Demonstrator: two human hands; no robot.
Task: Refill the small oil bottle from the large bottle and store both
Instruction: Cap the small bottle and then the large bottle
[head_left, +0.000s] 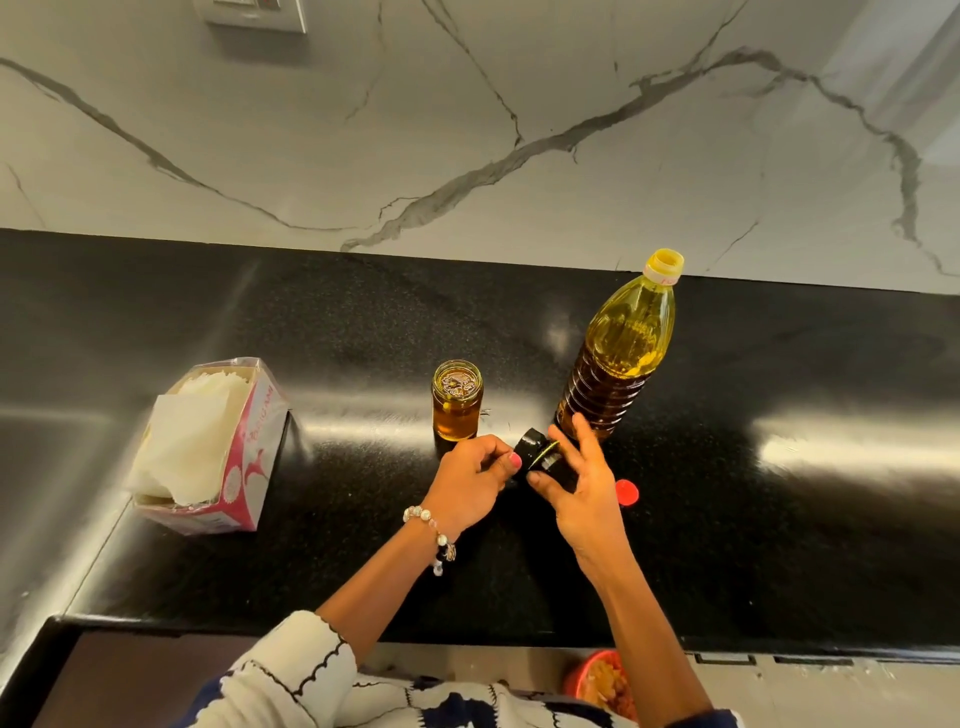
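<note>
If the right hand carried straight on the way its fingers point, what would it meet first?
Probably the large oil bottle: the right hand, holding the black cap, has fingertips pointing up and away at the bottle's lower body, seemingly just short of it. Depth is unclear from this single view.

hands (524, 483) gripping black lid (543, 457) (bottles uncapped)

Uncapped small oil jar (457, 401) upright on black counter, well left of tall, open large bottle (618, 348).
</note>
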